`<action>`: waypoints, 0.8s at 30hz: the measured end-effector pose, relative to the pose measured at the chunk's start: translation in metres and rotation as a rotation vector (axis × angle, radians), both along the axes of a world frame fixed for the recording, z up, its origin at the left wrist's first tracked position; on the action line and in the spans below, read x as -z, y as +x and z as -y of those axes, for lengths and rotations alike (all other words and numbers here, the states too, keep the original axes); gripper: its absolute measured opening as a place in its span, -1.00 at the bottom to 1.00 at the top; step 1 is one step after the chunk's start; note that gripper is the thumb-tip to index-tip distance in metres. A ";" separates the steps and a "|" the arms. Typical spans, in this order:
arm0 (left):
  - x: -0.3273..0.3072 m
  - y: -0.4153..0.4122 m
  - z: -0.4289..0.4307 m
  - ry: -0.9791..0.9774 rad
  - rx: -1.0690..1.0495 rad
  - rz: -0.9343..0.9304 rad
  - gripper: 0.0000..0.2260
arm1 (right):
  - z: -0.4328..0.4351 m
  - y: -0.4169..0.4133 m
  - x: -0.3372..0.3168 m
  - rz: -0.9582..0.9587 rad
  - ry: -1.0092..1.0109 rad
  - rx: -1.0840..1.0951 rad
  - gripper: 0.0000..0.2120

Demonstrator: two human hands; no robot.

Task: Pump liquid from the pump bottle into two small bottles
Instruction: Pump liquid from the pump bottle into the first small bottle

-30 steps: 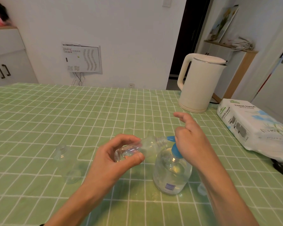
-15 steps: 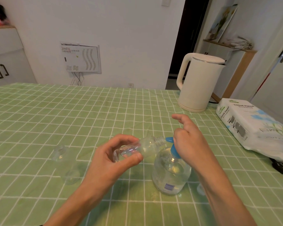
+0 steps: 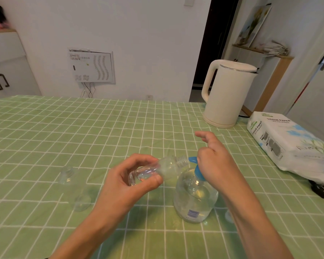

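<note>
Near centre, toward 5 o'clock: pump bottle (image 3: 195, 199), upright on the green checked tabletop (image 3: 82, 128), clear liquid inside, blue pump head (image 3: 197, 171) on top. Resting over that head, right hand (image 3: 218, 165): grip closed on it with the lower fingers curled, forefinger stretched out toward 11 o'clock and touching nothing.

From 7 o'clock, left hand (image 3: 131, 182): grip closed round the base end of a small bottle (image 3: 166, 167), thumb beneath, fingers over the top. Held clear of the tabletop and tipped almost flat, threaded mouth pointing to 3 o'clock, right at the tip of the blue spout. Touching or just apart: cannot tell.

At 9 o'clock of the pump bottle, well apart: second small bottle (image 3: 73, 186), clear and uncapped, neck toward 12 o'clock. Standing or lying: hard to tell.

At 4 o'clock of the pump bottle, just beside the right forearm: clear piece (image 3: 229, 214), too blurred to name.

Far off at 1 o'clock: white kettle (image 3: 230, 94), handle toward 9 o'clock. At 4 o'clock of the kettle, by the tabletop's right edge: tissue pack (image 3: 288, 143), with a black plug (image 3: 320, 189) at its near end.
</note>
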State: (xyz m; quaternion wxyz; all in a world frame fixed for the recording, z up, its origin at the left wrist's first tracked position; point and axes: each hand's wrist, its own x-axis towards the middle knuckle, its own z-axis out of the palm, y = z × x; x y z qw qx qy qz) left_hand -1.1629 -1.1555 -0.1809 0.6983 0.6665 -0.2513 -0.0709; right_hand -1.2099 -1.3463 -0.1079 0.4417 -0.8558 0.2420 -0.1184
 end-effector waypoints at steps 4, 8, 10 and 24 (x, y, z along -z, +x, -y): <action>0.001 0.000 0.000 0.008 -0.005 0.005 -0.69 | 0.002 -0.001 -0.002 0.034 -0.004 0.017 -0.43; 0.001 0.001 0.001 0.013 -0.002 0.006 -0.68 | 0.003 -0.001 -0.004 0.054 -0.028 0.013 -0.43; 0.002 0.001 0.001 0.012 -0.001 0.000 -0.68 | 0.003 0.000 -0.003 0.048 -0.023 0.006 -0.43; -0.001 -0.002 0.001 0.020 0.016 -0.003 -0.69 | -0.001 -0.002 -0.003 -0.020 0.010 0.006 -0.41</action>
